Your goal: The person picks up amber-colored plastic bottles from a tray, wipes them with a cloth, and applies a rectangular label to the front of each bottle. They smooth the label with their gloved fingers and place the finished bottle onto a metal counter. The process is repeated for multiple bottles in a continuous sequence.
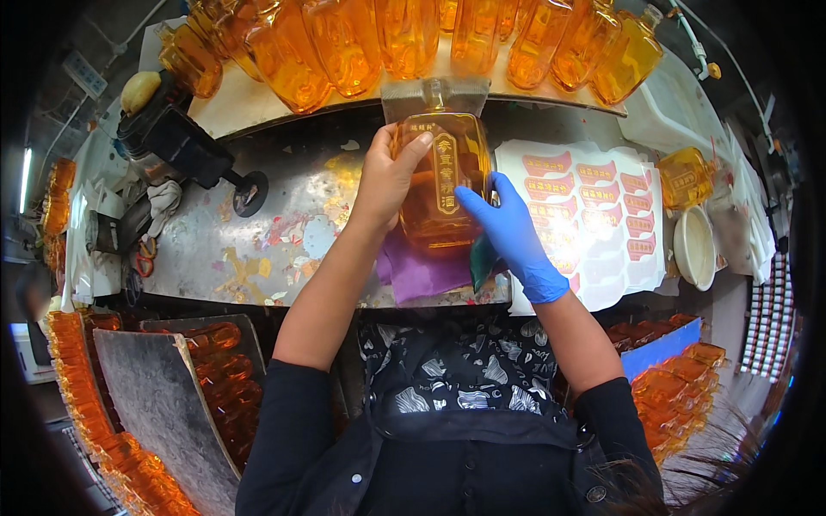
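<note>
An amber glass bottle (443, 193) with gold lettering on its front is held up between my two hands over the table. My bare left hand (391, 176) grips its left side, with the thumb lying across the upper front. On the lower right side, my right hand (509, 225) in a blue rubber glove closes around the glass, its thumb against the front. Fingers behind the bottle are hidden. Below the bottle lies a purple cloth (422, 271), and a dark green piece (483, 262) shows beside the glove.
A row of amber bottles (404, 39) stands on a raised board at the back. Sheets of red-and-gold labels (594, 206) lie to the right, by a white bowl (694, 248). A black clamp-like tool (185, 142) and orange-handled scissors (146, 256) are at left. More bottles (228, 378) are stacked below.
</note>
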Tool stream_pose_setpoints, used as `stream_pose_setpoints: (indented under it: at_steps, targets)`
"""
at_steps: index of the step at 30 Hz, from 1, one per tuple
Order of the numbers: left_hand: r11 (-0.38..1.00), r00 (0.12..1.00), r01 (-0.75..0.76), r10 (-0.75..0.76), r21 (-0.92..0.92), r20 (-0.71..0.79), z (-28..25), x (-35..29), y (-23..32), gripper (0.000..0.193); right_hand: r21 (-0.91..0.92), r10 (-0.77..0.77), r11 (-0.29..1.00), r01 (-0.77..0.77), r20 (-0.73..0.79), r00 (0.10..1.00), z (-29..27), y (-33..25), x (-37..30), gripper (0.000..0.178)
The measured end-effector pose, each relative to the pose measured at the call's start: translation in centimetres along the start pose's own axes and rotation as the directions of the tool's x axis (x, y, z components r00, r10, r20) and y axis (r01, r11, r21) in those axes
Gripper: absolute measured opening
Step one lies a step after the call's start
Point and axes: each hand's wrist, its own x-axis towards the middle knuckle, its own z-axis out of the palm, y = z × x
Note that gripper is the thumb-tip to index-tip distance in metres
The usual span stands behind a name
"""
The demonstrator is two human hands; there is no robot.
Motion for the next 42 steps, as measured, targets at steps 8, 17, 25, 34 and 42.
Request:
stream_pose_setpoints:
  at_steps: [8, 17, 25, 34, 42]
  targets:
    - [0.999, 0.999, -0.039, 0.038, 0.036, 0.009, 0.0, 0.2, -0.1, 0.037, 0.058, 0.052, 0.997, -0.051, -0.020, 0.998, -0.2, 0.7, 0.2, 0.049]
    - [0.979, 0.986, 0.120, -0.137, 0.166, 0.094, 0.2, -4.2, 0.5, 0.068, 0.728, 0.145, 0.655, -0.200, 0.139, 0.980, -5.5, 1.1, -0.3, 0.037]
    - [0.995, 0.994, 0.029, -0.039, 0.090, 0.107, -0.1, -4.1, -0.5, 0.073, -0.210, -0.681, 0.648, 0.732, 0.269, 0.681, -1.2, -5.9, 5.9, 0.021]
    - [0.993, 0.991, 0.118, -0.118, 0.002, 0.065, -3.1, -4.2, 0.7, 0.056, -0.315, -0.682, 0.265, 0.911, 0.606, 0.408, -3.6, -3.6, 0.4, 0.027]
    - [0.965, 0.983, 0.161, -0.176, 0.208, 0.055, -4.0, -0.7, 0.9, 0.052, -0.233, -0.724, 0.592, 0.772, 0.267, 0.636, -2.1, -6.0, 7.1, 0.021]
